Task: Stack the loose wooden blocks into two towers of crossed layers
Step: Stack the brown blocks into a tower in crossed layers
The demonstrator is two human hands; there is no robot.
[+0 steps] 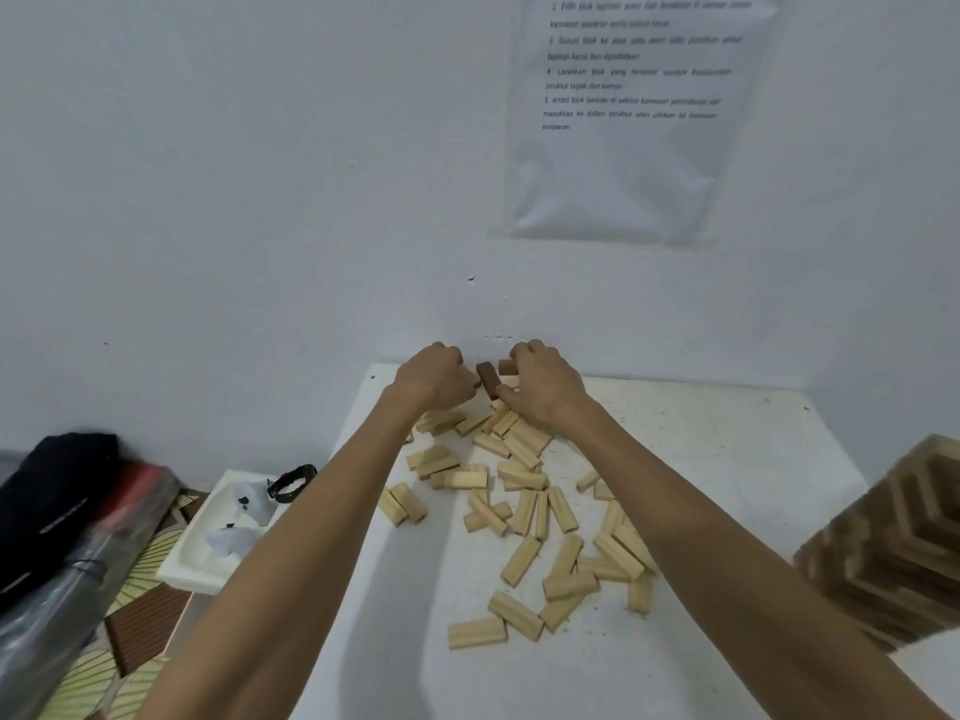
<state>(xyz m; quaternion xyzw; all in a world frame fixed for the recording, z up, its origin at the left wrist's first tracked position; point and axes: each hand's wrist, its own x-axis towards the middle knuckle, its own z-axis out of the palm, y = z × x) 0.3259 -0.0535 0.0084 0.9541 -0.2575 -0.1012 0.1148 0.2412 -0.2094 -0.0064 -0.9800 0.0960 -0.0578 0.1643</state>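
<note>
At the far edge of the white table point(727, 423), the right hand point(545, 387) pinches a tilted dark brown block point(488, 379), while the left hand point(434, 379) curls just beside it; whether it grips anything cannot be told. Loose pale blocks point(519, 511) litter the table's middle, and a stacked tower point(893, 543) stands at its right edge. A careless right forearm could knock that tower or scatter the blocks.

Even, cool, diffuse indoor light; the wall point(260, 174) reads pale blue-grey. A soft, broad shadow lies under the left arm point(291, 553) on the table point(727, 459), and short, faint ones lie beside the blocks point(519, 558). Wide-angle distortion bows the table's edges. The tower point(883, 553) at the right edge and the bag point(47, 501) at the left are smeared; the print on the sheet point(634, 174) is soft.
</note>
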